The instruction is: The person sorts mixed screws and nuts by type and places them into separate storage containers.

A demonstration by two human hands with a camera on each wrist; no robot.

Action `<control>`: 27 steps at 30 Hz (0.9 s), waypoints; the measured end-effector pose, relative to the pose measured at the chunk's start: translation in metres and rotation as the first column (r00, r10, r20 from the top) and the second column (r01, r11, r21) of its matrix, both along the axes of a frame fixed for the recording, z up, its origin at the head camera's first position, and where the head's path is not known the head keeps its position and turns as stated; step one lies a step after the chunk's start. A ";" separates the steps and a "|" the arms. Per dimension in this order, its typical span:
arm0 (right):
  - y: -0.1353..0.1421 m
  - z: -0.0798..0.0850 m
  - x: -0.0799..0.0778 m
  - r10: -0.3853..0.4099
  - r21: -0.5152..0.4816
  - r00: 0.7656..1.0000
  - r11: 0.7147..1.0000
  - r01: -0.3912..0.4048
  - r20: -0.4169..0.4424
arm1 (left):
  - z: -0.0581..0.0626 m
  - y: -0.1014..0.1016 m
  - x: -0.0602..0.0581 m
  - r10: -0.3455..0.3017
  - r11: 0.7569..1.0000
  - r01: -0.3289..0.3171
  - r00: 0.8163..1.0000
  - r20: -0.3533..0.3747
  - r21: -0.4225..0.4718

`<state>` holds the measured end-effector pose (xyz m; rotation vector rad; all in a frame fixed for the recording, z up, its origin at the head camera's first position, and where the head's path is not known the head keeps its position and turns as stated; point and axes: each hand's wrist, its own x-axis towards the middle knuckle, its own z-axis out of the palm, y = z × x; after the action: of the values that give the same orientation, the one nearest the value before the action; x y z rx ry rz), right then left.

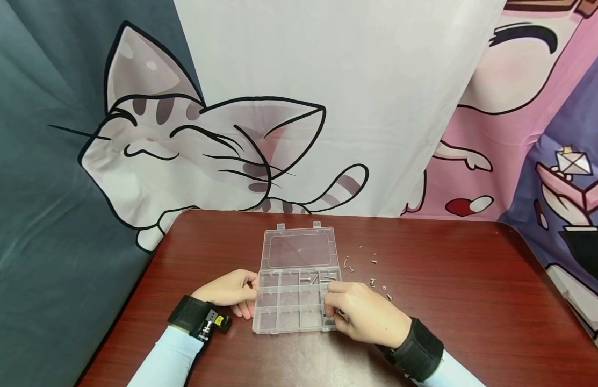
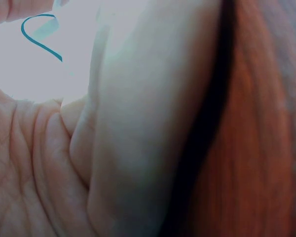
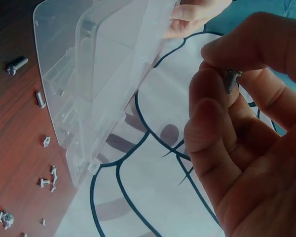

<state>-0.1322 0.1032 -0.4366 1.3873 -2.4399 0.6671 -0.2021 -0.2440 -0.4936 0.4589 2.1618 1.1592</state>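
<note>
Small silver metal screw [image 3: 231,82] pinched by curled fingers of right hand [image 1: 364,313], over right column of clear plastic compartment box [image 1: 289,318]. Left edge of box apparently gripped by left hand [image 1: 229,290], likely for steadying; left wrist view washed out, exact finger placement unsure. Clear hinged lid [image 1: 300,250] opened out behind, compartments exposed. Loose silver fasteners [image 1: 373,282] scattered on reddish-brown wooden table [image 1: 473,279], within right hand's easy reach.
</note>
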 end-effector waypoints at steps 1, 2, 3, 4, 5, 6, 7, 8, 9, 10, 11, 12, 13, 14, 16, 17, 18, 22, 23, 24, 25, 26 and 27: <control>0.000 0.000 0.001 -0.016 0.028 1.000 0.999 0.016 0.007 | 0.000 0.000 0.000 0.001 1.000 -0.001 1.000 0.000 -0.001; 0.001 0.001 0.002 -0.032 0.061 0.999 0.998 0.031 0.017 | 0.000 0.000 0.000 0.001 1.000 -0.001 1.000 0.000 -0.002; 0.001 0.001 0.003 -0.048 0.098 0.998 0.994 0.045 0.031 | 0.000 0.000 0.000 0.001 1.000 -0.001 1.000 -0.001 -0.003; 0.001 0.001 0.004 -0.063 0.134 0.997 0.989 0.056 0.045 | 0.000 0.000 0.000 0.002 1.000 -0.002 1.000 0.000 -0.004; 0.002 0.000 0.005 -0.074 0.167 0.996 0.984 0.063 0.059 | 0.000 0.000 0.000 0.002 1.000 -0.002 1.000 0.001 -0.005; 0.002 0.000 0.007 -0.083 0.197 0.994 0.978 0.067 0.073 | 0.000 0.000 0.000 0.002 1.000 -0.002 1.000 0.000 -0.006; 0.002 0.000 0.007 -0.090 0.217 0.992 0.974 0.069 0.085 | -0.001 0.000 0.000 0.002 1.000 -0.002 1.000 0.000 -0.006; 0.002 0.000 0.007 -0.091 0.226 0.992 0.972 0.068 0.090 | -0.001 -0.001 0.000 0.002 1.000 -0.002 1.000 0.000 -0.007; 0.002 -0.001 0.007 -0.094 0.233 0.992 0.970 0.071 0.089 | -0.001 -0.001 0.000 0.002 1.000 -0.002 1.000 0.000 -0.008; 0.002 -0.001 0.007 -0.100 0.236 0.991 0.969 0.077 0.086 | -0.001 -0.001 0.000 0.004 1.000 -0.004 1.000 0.001 -0.009; 0.003 -0.002 0.006 -0.105 0.237 0.991 0.968 0.084 0.079 | -0.001 -0.001 0.000 0.004 1.000 -0.004 1.000 0.001 -0.010; 0.003 -0.003 0.005 -0.115 0.241 0.991 0.966 0.095 0.072 | -0.001 -0.001 0.000 0.005 1.000 -0.005 1.000 0.002 -0.011; 0.005 -0.003 0.003 -0.128 0.244 0.989 0.964 0.107 0.070 | -0.001 0.000 0.000 0.004 1.000 -0.004 1.000 0.004 -0.012; 0.006 -0.004 0.001 -0.138 0.248 0.988 0.961 0.119 0.063 | -0.001 0.000 0.000 0.004 1.000 -0.004 1.000 0.004 -0.012; 0.009 -0.006 -0.004 -0.161 0.249 0.985 0.958 0.142 0.059 | -0.001 0.000 0.000 0.004 1.000 -0.004 1.000 0.005 -0.014; 0.012 -0.007 -0.006 -0.172 0.250 0.983 0.956 0.152 0.058 | -0.001 0.000 0.000 0.003 1.000 -0.003 1.000 0.005 -0.013; 0.014 -0.008 -0.009 -0.185 0.251 0.981 0.954 0.166 0.057 | 0.000 0.000 0.000 0.002 1.000 -0.002 1.000 0.005 -0.013; 0.028 -0.014 -0.024 -0.243 0.243 0.970 0.943 0.229 0.030 | 0.000 0.000 0.000 0.001 1.000 -0.001 1.000 0.001 -0.014; 0.031 -0.015 -0.027 -0.258 0.240 0.966 0.939 0.244 0.025 | 0.000 0.000 0.000 0.001 1.000 -0.001 1.000 0.000 -0.014; 0.035 -0.017 -0.031 -0.274 0.235 0.962 0.936 0.261 0.022 | 0.000 0.000 0.000 0.002 1.000 -0.002 1.000 -0.002 -0.014; 0.039 -0.019 -0.034 -0.287 0.228 0.958 0.934 0.274 0.021 | 0.000 0.000 0.000 0.002 1.000 -0.002 1.000 -0.003 -0.014; 0.043 -0.021 -0.038 -0.300 0.225 0.954 0.931 0.286 0.028 | -0.001 0.000 0.000 0.002 1.000 -0.002 1.000 -0.004 -0.014; 0.046 -0.022 -0.041 -0.310 0.222 0.950 0.929 0.295 0.032 | -0.001 0.000 0.000 0.002 1.000 -0.002 1.000 -0.003 -0.014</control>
<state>-0.1733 0.1494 -0.4588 1.0309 -2.7669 0.3909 -0.2024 -0.2440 -0.4942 0.4532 2.1719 1.1446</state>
